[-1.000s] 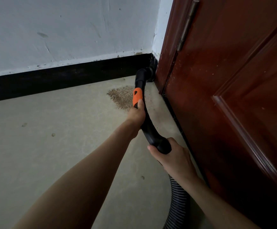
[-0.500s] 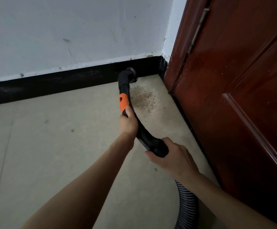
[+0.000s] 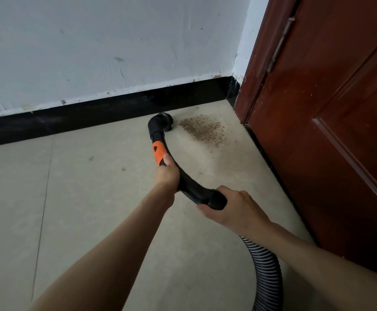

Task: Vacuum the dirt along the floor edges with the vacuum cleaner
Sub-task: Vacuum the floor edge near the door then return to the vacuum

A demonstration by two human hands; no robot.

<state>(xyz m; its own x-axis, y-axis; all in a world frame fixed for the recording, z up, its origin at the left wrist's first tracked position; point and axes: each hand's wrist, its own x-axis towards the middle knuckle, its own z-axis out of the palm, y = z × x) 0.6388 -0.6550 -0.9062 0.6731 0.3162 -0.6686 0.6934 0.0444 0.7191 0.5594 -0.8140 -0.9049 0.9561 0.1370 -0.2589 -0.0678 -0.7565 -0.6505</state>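
A patch of brown dirt (image 3: 203, 130) lies on the beige floor near the corner, between the black skirting and the door. The vacuum's curved black handle tube (image 3: 188, 184) carries an orange slider (image 3: 158, 152) and ends in a round brush nozzle (image 3: 161, 121), which sits just left of the dirt, close to the skirting. My left hand (image 3: 167, 173) grips the tube right below the orange slider. My right hand (image 3: 232, 206) holds the tube's thick rear end, where the ribbed grey hose (image 3: 267, 272) joins and runs down out of view.
A dark red wooden door (image 3: 331, 135) with its frame fills the right side. The black skirting (image 3: 106, 112) runs under a scuffed white wall (image 3: 106, 46). Small dark specks (image 3: 123, 169) dot the floor left of the nozzle. Tile seams cross the floor at left.
The nozzle has swung left out of the corner by the door frame and now sits on the dirt patch's left side. Both hands keep the same hold on the tube.
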